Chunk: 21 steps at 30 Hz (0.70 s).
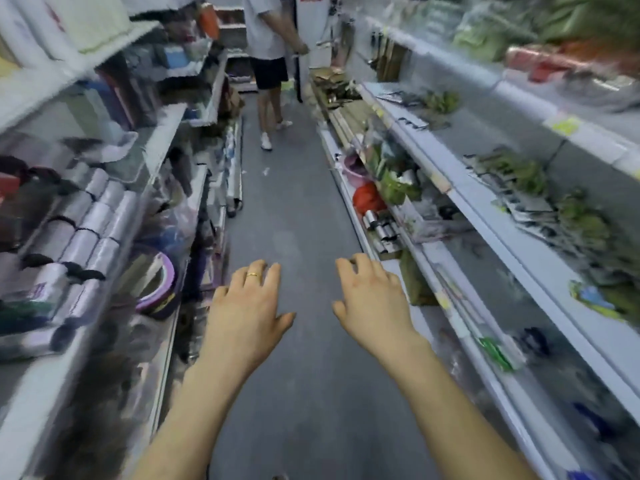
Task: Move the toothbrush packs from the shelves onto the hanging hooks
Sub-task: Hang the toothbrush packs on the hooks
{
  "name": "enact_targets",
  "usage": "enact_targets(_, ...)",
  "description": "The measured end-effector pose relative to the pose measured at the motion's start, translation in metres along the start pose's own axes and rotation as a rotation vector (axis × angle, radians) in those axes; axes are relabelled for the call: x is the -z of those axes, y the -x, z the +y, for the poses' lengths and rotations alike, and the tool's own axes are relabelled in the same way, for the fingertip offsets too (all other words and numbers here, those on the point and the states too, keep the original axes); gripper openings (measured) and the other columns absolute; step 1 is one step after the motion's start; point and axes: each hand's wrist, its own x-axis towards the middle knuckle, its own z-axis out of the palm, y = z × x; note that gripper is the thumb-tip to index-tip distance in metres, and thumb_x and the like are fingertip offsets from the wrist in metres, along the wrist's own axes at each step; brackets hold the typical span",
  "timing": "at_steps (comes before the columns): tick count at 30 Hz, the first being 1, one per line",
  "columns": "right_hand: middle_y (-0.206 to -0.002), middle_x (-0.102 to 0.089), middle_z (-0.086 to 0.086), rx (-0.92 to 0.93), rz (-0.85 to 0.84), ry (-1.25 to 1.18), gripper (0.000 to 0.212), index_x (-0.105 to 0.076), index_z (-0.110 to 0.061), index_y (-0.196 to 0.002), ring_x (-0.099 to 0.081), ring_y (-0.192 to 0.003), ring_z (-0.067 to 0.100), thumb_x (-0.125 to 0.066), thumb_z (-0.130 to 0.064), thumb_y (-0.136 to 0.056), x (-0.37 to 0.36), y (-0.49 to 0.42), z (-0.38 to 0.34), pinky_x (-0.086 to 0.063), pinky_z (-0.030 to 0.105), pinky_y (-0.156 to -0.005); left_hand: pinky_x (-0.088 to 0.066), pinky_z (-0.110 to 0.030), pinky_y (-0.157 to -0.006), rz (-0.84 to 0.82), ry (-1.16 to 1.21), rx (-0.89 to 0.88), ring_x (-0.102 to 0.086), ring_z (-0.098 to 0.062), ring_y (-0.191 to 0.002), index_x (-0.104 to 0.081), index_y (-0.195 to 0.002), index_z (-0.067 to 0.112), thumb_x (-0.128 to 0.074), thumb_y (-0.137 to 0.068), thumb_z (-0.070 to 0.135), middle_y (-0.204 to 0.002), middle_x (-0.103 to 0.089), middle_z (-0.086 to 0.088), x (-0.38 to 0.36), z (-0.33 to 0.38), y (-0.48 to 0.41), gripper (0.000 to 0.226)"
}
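L hand [247,306], R hand [372,299]: both empty, fingers relaxed and spread, over aisle floor [294,202]. Carded packs [530,202] on R shelf [502,239], blurred, well apart from hands; type not confirmable.

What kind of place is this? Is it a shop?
Most likely a small shop aisle. Long white shelves line both sides, packed with goods like plastic rolls; a yellow label sits on one shelf edge, and another person stands further along.
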Motion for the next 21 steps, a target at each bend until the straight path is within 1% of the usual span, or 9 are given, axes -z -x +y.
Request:
enact_targets(4, -0.140, -0.048, 0.006, -0.150, 0.036, 0.016, 0.061, -0.045, -0.021, -0.143, -0.051, -0.129, 0.030, -0.071, -0.039, -0.091, 0.001, -0.067, 0.021, -0.046, 0.045, -0.097, -0.054, -0.048, -0.092, -0.005, 0.042, -0.146, -0.051, -0.031, -0.137, -0.047, -0.148, 0.020, -0.076, -0.081, 0.057, -0.153, -0.050, -0.005, -0.006, -0.007, -0.103, 0.082)
enact_targets(7, -0.137, -0.050, 0.006, -0.256, 0.019, 0.042, 0.058, -0.047, -0.022, -0.139, -0.054, -0.125, 0.030, -0.072, -0.037, -0.089, -0.002, -0.102, 0.043, -0.048, 0.045, -0.095, -0.051, -0.048, -0.096, 0.012, 0.074, -0.262, -0.046, -0.030, -0.141, -0.043, -0.151, 0.021, -0.072, -0.086, 0.056, -0.156, -0.046, -0.003, -0.009, 0.001, -0.174, 0.079)
enact_targets(12, -0.130, -0.055, 0.003, -0.460, 0.034, 0.053, 0.059, -0.052, -0.022, -0.134, -0.057, -0.120, 0.030, -0.074, -0.037, -0.082, -0.018, -0.171, 0.090, -0.051, 0.046, -0.091, -0.053, -0.046, -0.091, 0.018, 0.081, -0.445, -0.051, -0.029, -0.135, -0.046, -0.148, 0.023, -0.073, -0.083, 0.056, -0.152, -0.050, -0.002, -0.027, 0.029, -0.289, 0.079)
enact_targets(16, -0.130, -0.054, 0.004, -0.511, 0.053, 0.038, 0.052, -0.051, -0.020, -0.134, -0.056, -0.121, 0.029, -0.071, -0.036, -0.088, -0.038, -0.244, 0.125, -0.051, 0.045, -0.096, -0.056, -0.047, -0.086, 0.008, 0.054, -0.504, -0.057, -0.031, -0.130, -0.052, -0.143, 0.021, -0.077, -0.078, 0.054, -0.148, -0.055, -0.004, -0.045, 0.037, -0.372, 0.077)
enact_targets(19, -0.138, -0.049, 0.004, -0.553, 0.030, -0.012, 0.057, -0.044, -0.020, -0.143, -0.051, -0.128, 0.029, -0.067, -0.040, -0.094, -0.050, -0.302, 0.144, -0.047, 0.045, -0.101, -0.055, -0.046, -0.089, -0.017, 0.058, -0.512, -0.056, -0.030, -0.132, -0.049, -0.145, 0.022, -0.074, -0.083, 0.054, -0.150, -0.052, -0.003, -0.052, 0.031, -0.431, 0.075)
enact_targets(21, -0.142, -0.047, 0.004, -0.560, 0.026, -0.030, 0.061, -0.040, -0.022, -0.147, -0.049, -0.132, 0.028, -0.064, -0.042, -0.096, -0.057, -0.339, 0.154, -0.046, 0.045, -0.104, -0.054, -0.046, -0.090, -0.005, 0.047, -0.526, -0.055, -0.030, -0.132, -0.048, -0.146, 0.023, -0.073, -0.084, 0.054, -0.151, -0.051, -0.002, -0.056, 0.026, -0.473, 0.073)
